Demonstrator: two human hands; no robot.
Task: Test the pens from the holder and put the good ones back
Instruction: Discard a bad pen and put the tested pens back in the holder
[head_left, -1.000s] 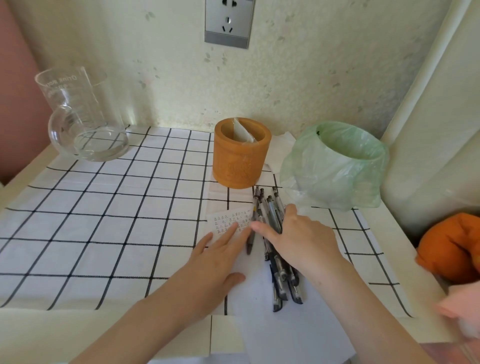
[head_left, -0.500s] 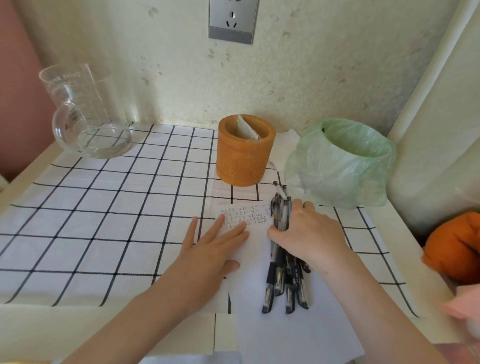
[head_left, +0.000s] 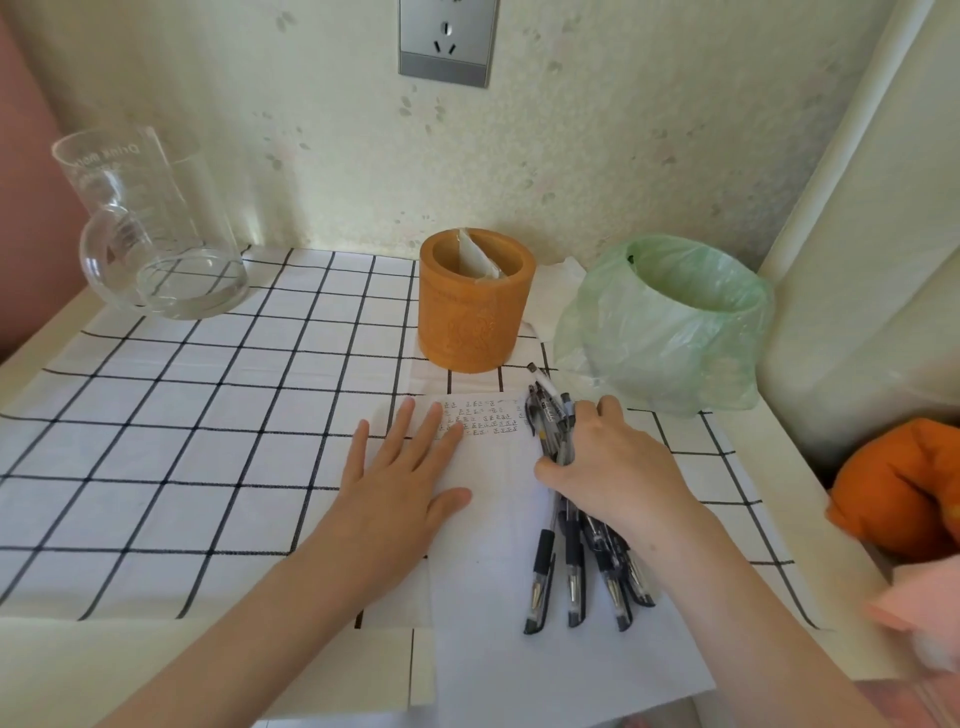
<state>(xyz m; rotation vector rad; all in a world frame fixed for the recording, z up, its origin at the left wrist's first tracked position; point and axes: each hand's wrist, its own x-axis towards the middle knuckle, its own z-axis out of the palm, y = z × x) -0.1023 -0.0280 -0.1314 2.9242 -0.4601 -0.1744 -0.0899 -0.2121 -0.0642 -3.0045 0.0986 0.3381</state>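
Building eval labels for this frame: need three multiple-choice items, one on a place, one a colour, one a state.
1. The bin lined with a green plastic bag stands where from the orange-brown cylindrical pen holder? A) left B) right C) in front
2. The rubber grips of the clear-barrelled pens are: A) black B) red C) green
3. The right hand: A) lies flat B) holds the holder C) grips the pen bundle
Answers: B, the bin sits at the holder's right; A, black grips show below the hand; C, its fingers curl round the bundle.
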